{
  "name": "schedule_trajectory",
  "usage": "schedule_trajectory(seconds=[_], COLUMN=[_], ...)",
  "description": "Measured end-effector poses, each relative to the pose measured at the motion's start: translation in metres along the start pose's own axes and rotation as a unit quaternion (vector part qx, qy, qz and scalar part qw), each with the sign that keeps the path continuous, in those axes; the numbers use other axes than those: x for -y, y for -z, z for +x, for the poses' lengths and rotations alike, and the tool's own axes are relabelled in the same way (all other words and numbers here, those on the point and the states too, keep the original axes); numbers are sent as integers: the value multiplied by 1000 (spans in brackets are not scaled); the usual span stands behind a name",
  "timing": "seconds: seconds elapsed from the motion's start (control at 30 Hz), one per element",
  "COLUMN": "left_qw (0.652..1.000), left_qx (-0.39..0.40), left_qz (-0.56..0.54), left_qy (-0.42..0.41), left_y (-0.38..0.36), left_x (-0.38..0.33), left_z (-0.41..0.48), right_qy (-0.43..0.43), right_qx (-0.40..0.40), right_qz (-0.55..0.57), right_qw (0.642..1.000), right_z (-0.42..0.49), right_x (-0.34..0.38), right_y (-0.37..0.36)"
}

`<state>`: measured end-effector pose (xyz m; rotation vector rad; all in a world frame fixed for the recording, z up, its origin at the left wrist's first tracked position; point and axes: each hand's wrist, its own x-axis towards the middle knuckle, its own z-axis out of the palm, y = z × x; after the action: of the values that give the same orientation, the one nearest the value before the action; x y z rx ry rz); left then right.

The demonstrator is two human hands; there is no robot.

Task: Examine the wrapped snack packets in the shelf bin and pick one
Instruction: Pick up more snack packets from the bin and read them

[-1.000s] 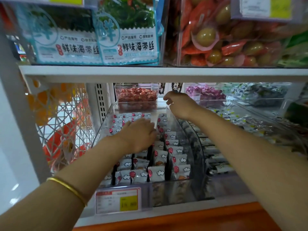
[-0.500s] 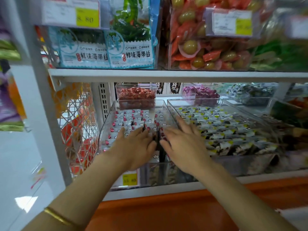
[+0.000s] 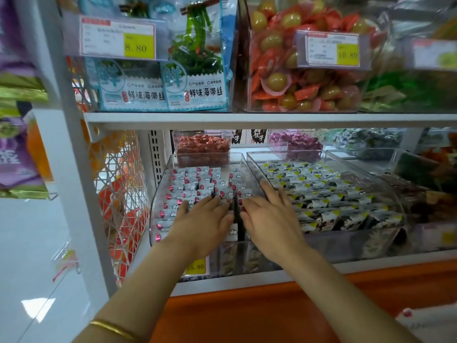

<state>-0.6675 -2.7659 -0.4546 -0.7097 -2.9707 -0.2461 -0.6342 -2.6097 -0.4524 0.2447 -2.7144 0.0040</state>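
Your left hand (image 3: 204,220) and right hand (image 3: 270,219) lie flat on the packets (image 3: 190,180) in the bin (image 3: 156,206) — both spread open, gripping nothing.

Bright, even store light from above; colours were clean. Soft shadow sat under upper shelf (image 3: 247,118), back of lower level was dimmer. White glare patch lay on floor (image 3: 37,310) at lower left; sheen on clear bin wall (image 3: 154,219). Centre was sharp: left hand (image 3: 202,219), right hand (image 3: 272,224), snack packets (image 3: 197,179), 8.80 price tag (image 3: 118,37) readable. Right edge was smeared, upper-right tag (image 3: 435,54) unreadable. Wide-angle bend tilted white upright (image 3: 61,144) at left.
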Motion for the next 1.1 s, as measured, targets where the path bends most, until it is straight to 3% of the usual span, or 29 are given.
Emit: schedule_trajectory(seconds=[0.33, 0.5, 0.73, 0.8, 1.0, 1.1], left_qw=[999, 1000, 997, 997, 998, 998], left_qx=[-29, -6, -32, -30, -44, -50], left_qz=[-20, -6, 40, 42, 5, -12], left_qy=[12, 12, 51, 55, 42, 31], left_y=[5, 7, 20, 21, 22, 23], left_x=[3, 4, 12, 12, 7, 7], left_z=[13, 29, 52, 55, 63, 63], right_qy=[-12, -8, 12, 30, 76, 92], right_qx=[-35, -44, -126, -101, 70, 77], right_qz=[34, 51, 89, 67, -57, -62], right_qw=[999, 998, 988, 992, 993, 991], right_z=[2, 3, 8, 18, 52, 57], right_x=[0, -2, -6, -7, 1, 2], right_y=[-4, -7, -1, 5, 9, 9])
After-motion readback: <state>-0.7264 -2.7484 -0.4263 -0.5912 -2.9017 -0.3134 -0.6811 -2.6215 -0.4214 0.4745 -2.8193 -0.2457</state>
